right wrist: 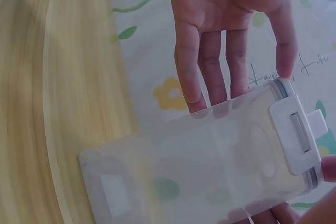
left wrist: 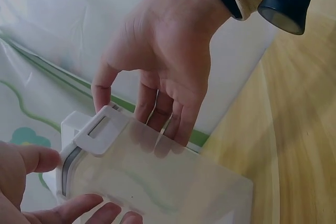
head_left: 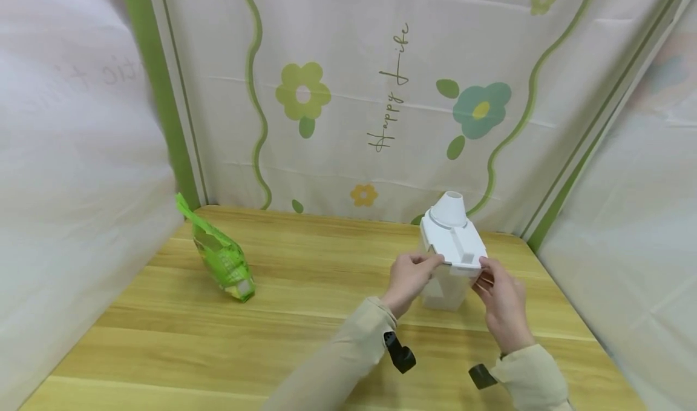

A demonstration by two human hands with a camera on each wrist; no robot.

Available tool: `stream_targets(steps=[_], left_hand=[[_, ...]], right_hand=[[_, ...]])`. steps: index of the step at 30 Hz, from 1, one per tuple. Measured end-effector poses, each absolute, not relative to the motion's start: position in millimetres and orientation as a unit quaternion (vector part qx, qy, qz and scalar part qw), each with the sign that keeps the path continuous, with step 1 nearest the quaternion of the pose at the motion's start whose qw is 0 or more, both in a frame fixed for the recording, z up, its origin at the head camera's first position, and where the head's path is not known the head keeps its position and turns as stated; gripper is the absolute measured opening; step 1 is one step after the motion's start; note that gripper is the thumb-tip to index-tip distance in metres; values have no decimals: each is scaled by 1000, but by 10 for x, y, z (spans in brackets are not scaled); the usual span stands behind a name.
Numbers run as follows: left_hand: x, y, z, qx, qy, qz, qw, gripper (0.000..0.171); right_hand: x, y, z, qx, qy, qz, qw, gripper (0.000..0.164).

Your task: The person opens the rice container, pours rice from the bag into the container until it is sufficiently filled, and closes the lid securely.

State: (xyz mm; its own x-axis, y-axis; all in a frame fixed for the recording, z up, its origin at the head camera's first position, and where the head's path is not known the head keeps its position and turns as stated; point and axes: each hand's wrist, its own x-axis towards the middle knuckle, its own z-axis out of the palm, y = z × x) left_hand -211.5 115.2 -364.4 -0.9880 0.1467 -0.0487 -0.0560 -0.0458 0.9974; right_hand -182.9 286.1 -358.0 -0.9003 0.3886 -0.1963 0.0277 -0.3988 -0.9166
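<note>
A translucent plastic storage container (head_left: 443,296) stands on the table's right side. Its white lid (head_left: 442,238) carries a cone-shaped cap (head_left: 449,210), and a white clip (left wrist: 103,130) shows on the near side in the left wrist view. My left hand (head_left: 409,281) holds the lid's left near corner, thumb at the rim and fingers along the container wall. On the opposite side, my right hand (head_left: 505,308) grips the right near corner the same way. Through the wall in the right wrist view, the container looks empty.
A green plastic bag (head_left: 223,266) with a twisted top lies at the left of the wooden table (head_left: 305,338). Floral fabric (head_left: 337,126) hangs behind the table, with white fabric (head_left: 81,157) along both sides.
</note>
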Motion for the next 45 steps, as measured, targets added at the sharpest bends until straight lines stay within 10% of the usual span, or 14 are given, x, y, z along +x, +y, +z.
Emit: stream_targets(steps=[45], left_hand=[[-1755, 365, -3652, 24, 648, 758, 78, 25]], right_hand=[[-1384, 2026, -3705, -163, -581, 788, 123, 34]])
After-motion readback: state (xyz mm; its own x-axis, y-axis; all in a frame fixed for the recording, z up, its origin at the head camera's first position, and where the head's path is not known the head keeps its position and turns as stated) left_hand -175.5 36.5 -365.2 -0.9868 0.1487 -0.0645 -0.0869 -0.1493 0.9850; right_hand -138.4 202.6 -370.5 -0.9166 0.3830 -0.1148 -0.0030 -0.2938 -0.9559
